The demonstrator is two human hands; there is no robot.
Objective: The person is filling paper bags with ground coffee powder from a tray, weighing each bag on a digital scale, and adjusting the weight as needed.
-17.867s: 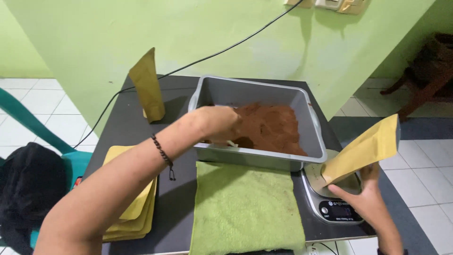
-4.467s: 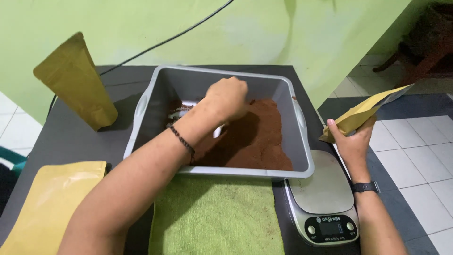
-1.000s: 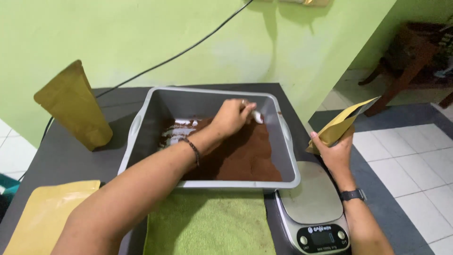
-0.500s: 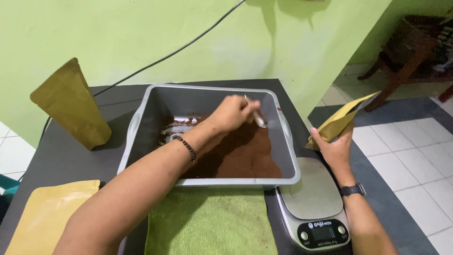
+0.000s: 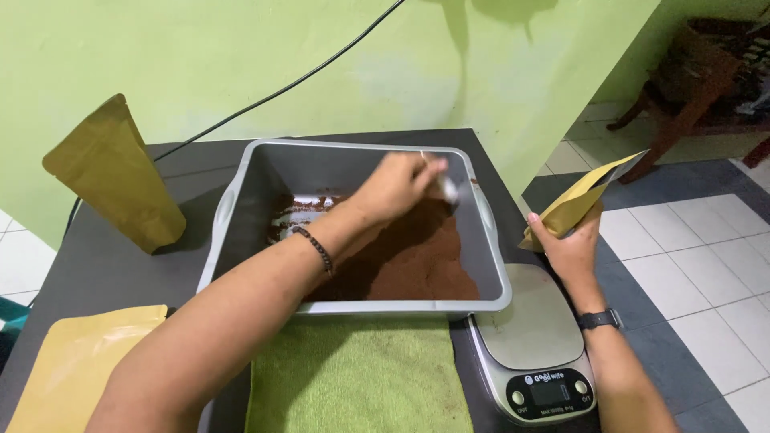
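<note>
Powder [image 5: 417, 269] stays in the grey tub [image 5: 241, 192] at frame centre, while the left hand [image 5: 397, 184], closed around a small scoop, has risen toward the open pouch [image 5: 573, 204] gripped by the right hand [image 5: 569, 252].

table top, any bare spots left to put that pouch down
Bare dark table lies between the standing pouch and grey tub. The scale platform is empty. In front it's crowded: green towel, flat pouches.
</note>
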